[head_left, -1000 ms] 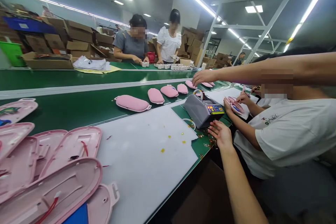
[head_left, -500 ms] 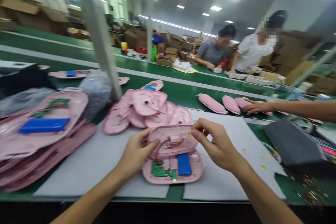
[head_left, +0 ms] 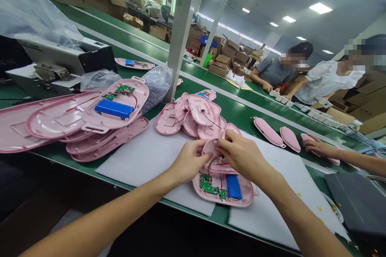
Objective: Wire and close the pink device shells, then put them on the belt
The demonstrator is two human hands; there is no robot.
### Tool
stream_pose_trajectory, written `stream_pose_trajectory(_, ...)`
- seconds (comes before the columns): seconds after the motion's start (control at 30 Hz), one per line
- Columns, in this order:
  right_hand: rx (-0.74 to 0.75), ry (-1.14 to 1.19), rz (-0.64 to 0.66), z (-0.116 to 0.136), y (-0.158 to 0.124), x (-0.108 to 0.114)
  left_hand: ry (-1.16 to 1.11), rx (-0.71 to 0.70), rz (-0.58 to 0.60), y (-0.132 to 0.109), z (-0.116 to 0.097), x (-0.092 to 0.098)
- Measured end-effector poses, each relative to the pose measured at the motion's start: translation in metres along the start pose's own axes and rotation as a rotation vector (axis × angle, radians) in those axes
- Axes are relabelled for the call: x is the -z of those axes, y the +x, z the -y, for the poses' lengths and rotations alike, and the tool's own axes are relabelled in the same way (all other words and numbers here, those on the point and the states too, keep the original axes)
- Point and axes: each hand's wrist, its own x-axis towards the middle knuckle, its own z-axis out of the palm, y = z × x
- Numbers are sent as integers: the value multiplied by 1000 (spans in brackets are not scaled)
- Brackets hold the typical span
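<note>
My left hand [head_left: 189, 160] grips the left edge of a pink plastic shell [head_left: 208, 144], tilted up with its hollow inside facing me. Closed fingers of my right hand [head_left: 241, 152] press against the inside of that shell near its top; what they pinch is hidden. Red and black wires [head_left: 221, 164] run inside the shell. Below it lies a second pink shell half [head_left: 197, 190], holding a green circuit board [head_left: 208, 184] and a blue battery [head_left: 234, 187]. Behind my hands is a pile of pink shells [head_left: 200, 110] with wires.
More shells [head_left: 105, 140] are stacked at the left, one with a blue battery [head_left: 114, 108]. White foam sheets [head_left: 135, 160] cover part of the green bench. A metal post [head_left: 182, 28] rises behind. At right, a co-worker's hand [head_left: 316, 146] touches closed pink cases [head_left: 268, 131] near a grey box [head_left: 356, 200].
The view has swung left. My right hand has moved from the shell's right edge over its inside, toward my left hand. A yellow bit earlier at my right fingertips is now out of sight.
</note>
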Motion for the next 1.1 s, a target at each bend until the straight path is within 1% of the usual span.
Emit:
stream_pose_trajectory(0.27, -2, 122, 2, 0, -5, 11, -29, -8, -10, -1, 1, -2)
stream_pose_trajectory(0.43, 14, 22, -6, 1, -3, 3, 5, -1, -26, 0, 2, -3)
stream_pose_trajectory(0.53, 16, -32, -45, 5, 0, -1, 25, 2, -24, 0, 2, -2)
stream_pose_trajectory(0.6, -7, -26, -83, 7, 3, 1, 38, 11, -17, -1, 1, -3)
stream_pose_trajectory(0.67, -92, 28, -126, 3, 4, 5, 63, 17, -9, -2, 0, -3)
stream_pose_trajectory(0.77, -250, 185, -150, -14, 5, 9, 111, 14, -15, -2, -1, -2)
stream_pose_trajectory(0.83, -264, 288, -118, -27, 6, 7, 151, 6, -41, -1, -1, 1)
stream_pose_trajectory(0.9, -235, 378, -109, -33, 7, 4, 228, -19, -70, -2, -2, 4)
stream_pose_trajectory(0.97, -214, 451, -181, -28, 2, 3, 353, -51, -55, -5, -5, 6)
stream_pose_trajectory(1.03, -170, 497, -303, -21, -10, 6, 482, -90, -25, -5, -8, 5)
stream_pose_trajectory(1.07, -148, 504, -367, -22, -20, 7, 514, -94, -14, -2, -10, 5)
stream_pose_trajectory(1.1, -150, 505, -436, -27, -34, 8, 539, -141, -59, 4, -11, 3)
